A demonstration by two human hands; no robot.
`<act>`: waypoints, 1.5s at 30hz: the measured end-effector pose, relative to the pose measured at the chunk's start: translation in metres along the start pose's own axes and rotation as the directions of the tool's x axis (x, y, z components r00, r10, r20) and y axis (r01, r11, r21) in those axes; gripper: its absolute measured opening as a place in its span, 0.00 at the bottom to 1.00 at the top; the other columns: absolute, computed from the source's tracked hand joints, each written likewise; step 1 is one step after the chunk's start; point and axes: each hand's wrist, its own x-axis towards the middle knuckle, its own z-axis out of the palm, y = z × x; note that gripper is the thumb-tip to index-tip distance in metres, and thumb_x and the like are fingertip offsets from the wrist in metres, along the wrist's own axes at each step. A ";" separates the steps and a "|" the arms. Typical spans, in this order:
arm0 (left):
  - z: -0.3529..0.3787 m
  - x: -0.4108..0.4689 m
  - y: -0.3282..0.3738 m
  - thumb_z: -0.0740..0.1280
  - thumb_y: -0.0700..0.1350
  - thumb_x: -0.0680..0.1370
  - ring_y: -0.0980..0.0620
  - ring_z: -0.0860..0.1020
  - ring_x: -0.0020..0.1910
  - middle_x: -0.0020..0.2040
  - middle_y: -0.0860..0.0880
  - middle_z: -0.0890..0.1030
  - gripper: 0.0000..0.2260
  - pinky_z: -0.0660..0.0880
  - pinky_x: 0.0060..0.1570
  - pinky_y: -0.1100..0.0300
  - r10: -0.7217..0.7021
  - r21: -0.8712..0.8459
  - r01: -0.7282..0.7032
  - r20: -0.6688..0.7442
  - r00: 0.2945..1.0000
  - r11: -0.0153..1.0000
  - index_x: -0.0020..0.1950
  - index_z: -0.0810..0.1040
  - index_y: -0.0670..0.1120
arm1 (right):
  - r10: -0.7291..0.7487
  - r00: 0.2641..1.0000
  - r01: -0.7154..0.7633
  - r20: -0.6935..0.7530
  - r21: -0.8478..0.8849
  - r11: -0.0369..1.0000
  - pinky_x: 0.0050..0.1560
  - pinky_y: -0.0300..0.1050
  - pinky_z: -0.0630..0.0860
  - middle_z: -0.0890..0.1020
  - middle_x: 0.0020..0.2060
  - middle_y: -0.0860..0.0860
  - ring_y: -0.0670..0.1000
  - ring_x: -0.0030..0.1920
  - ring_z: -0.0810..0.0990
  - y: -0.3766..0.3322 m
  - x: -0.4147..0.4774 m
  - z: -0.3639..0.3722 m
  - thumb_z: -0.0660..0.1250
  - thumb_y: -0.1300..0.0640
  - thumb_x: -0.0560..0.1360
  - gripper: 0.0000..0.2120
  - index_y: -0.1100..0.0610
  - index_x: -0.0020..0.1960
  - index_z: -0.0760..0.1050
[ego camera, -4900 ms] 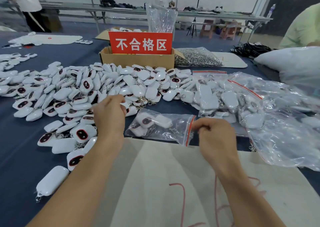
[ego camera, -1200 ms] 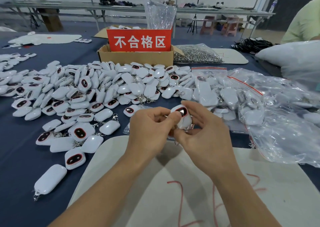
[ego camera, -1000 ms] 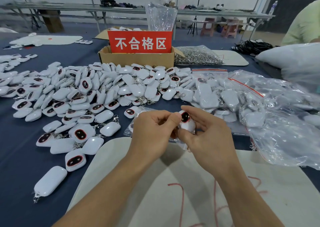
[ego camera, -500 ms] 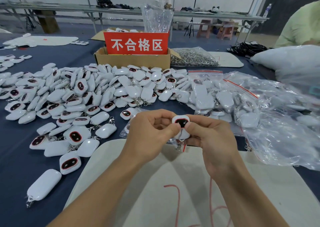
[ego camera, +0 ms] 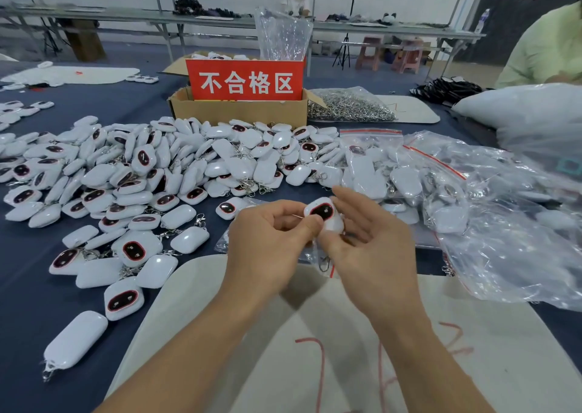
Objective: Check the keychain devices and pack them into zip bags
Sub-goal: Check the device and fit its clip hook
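Fingers of right hand [ego camera: 374, 249] straighter now behind keychain device [ego camera: 322, 212]

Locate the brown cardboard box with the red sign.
Head view, far centre: the brown cardboard box sits just behind the pile of white plastic keychain devices, a clear bag of silver metal rings beside its right end.

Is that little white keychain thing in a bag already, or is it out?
Out. The keychain device is held between the left hand and right hand, above the zip bag.
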 end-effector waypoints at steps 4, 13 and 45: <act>-0.001 0.001 0.000 0.74 0.56 0.73 0.52 0.85 0.33 0.35 0.51 0.86 0.06 0.79 0.35 0.64 0.046 -0.034 -0.046 -0.006 0.999 0.998 0.42 0.87 0.55 | -0.106 0.991 0.120 0.082 -0.191 0.974 0.46 0.31 0.78 0.85 0.48 0.33 0.39 0.45 0.85 0.003 -0.004 0.005 0.73 0.51 0.72 0.17 0.34 0.58 0.81; -0.009 0.010 -0.006 0.68 0.53 0.80 0.57 0.82 0.32 0.34 0.53 0.85 0.11 0.76 0.41 0.57 0.018 0.041 -0.011 -0.180 0.983 0.999 0.39 0.86 0.58 | 0.377 0.923 -0.368 0.078 0.468 0.804 0.25 0.38 0.63 0.87 0.41 0.60 0.49 0.27 0.69 -0.007 0.013 -0.016 0.61 0.61 0.85 0.12 0.63 0.50 0.82; -0.038 0.028 -0.012 0.64 0.49 0.81 0.54 0.78 0.35 0.32 0.56 0.80 0.10 0.72 0.38 0.55 0.146 0.598 0.051 -0.277 0.950 0.800 0.42 0.83 0.53 | 0.226 0.947 -0.145 0.226 -0.327 0.934 0.51 0.55 0.84 0.88 0.40 0.52 0.49 0.38 0.79 0.026 0.022 -0.015 0.71 0.55 0.79 0.10 0.41 0.46 0.88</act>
